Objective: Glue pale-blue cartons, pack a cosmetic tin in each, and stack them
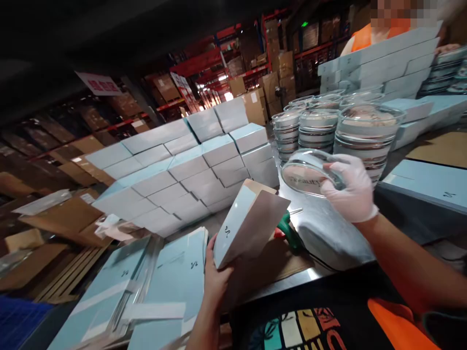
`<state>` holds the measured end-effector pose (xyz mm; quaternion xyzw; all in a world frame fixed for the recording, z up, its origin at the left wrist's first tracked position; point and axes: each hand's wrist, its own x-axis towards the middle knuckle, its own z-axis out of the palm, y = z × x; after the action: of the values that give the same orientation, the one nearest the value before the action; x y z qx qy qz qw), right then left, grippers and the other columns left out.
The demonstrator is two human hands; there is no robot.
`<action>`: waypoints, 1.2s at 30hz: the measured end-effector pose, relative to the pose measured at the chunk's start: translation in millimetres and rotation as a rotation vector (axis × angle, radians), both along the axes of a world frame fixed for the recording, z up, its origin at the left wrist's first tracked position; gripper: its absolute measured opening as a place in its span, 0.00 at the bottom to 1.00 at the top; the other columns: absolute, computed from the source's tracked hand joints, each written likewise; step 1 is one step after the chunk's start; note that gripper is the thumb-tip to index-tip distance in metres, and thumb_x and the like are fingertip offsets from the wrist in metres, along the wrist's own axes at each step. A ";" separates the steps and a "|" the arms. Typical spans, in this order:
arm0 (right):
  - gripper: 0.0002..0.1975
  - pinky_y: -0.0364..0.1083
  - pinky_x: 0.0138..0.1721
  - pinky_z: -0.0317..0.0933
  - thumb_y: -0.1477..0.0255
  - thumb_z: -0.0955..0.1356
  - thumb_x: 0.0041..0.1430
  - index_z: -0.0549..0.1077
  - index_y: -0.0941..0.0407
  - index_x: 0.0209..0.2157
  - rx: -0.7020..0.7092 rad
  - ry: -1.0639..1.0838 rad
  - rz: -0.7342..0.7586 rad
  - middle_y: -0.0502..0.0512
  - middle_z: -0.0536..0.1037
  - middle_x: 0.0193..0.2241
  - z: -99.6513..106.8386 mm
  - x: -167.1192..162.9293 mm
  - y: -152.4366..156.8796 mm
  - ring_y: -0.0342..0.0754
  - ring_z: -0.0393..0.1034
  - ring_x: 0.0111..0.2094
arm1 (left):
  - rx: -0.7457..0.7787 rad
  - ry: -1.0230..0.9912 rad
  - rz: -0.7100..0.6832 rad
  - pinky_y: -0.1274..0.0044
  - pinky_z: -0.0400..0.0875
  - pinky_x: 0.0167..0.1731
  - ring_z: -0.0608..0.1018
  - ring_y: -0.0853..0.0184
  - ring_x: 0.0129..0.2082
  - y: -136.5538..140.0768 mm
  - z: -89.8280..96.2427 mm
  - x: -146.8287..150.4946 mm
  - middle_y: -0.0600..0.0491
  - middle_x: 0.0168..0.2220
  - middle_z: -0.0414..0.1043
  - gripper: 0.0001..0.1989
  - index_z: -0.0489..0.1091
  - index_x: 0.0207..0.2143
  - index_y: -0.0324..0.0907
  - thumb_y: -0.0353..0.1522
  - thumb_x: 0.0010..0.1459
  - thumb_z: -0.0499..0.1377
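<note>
My left hand (216, 274) grips a light blue cardboard box (241, 221) with a black squiggle on its side. The box is tilted, and its end flap stands open. In my gloved right hand (348, 187) is a round clear glass dish (304, 176) with a pale base and lettering that reads "Beauty". The dish is held on edge toward me, to the right of the box and apart from it. Behind it stand stacks of similar glass dishes (317, 127). A green-handled tool (290, 231) with a metal tip lies beyond the box, partly hidden by it.
Closed pale boxes (197, 182) form a wall across the back of the table. Flattened blue cartons (171, 277) lie at the left, and more blue cartons (430, 184) at the right. Across the table, a person in an orange vest (363, 38) stands behind stacked boxes.
</note>
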<state>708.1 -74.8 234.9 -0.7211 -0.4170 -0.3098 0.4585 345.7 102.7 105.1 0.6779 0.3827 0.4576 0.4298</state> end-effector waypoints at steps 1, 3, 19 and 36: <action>0.16 0.61 0.65 0.70 0.68 0.71 0.60 0.77 0.51 0.51 0.045 -0.066 0.087 0.62 0.78 0.59 15.3 -7.1 -8.4 0.60 0.74 0.61 | -0.025 0.003 -0.008 0.62 0.74 0.62 0.76 0.48 0.63 -1.2 -4.2 0.4 0.47 0.65 0.72 0.46 0.67 0.68 0.50 0.40 0.47 0.76; 0.14 0.60 0.61 0.73 0.69 0.72 0.64 0.78 0.47 0.51 0.060 -0.173 0.423 0.58 0.79 0.59 42.1 -22.8 -21.9 0.57 0.78 0.59 | -0.085 -0.012 -0.041 0.63 0.74 0.61 0.77 0.49 0.63 -4.4 -13.4 3.7 0.46 0.66 0.72 0.48 0.64 0.69 0.50 0.42 0.47 0.76; 0.39 0.68 0.72 0.62 0.53 0.70 0.72 0.57 0.46 0.78 -0.269 0.172 0.845 0.66 0.64 0.75 -65.6 -84.4 1.7 0.65 0.61 0.75 | -0.134 0.214 -0.171 0.54 0.81 0.48 0.82 0.47 0.43 -16.1 -59.1 2.4 0.44 0.40 0.82 0.35 0.77 0.41 0.41 0.50 0.34 0.80; 0.21 0.56 0.59 0.72 0.66 0.65 0.68 0.70 0.50 0.61 -0.069 0.527 0.770 0.60 0.81 0.56 -75.7 -138.9 69.4 0.55 0.78 0.54 | 0.419 0.026 0.048 0.53 0.69 0.66 0.76 0.43 0.64 -16.2 -26.1 -5.4 0.44 0.45 0.83 0.35 0.83 0.45 0.47 0.64 0.46 0.72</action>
<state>569.2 -5.4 159.2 -0.5828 -0.5336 0.0910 0.6061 340.3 86.6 79.0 0.7491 0.3006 0.5283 0.2634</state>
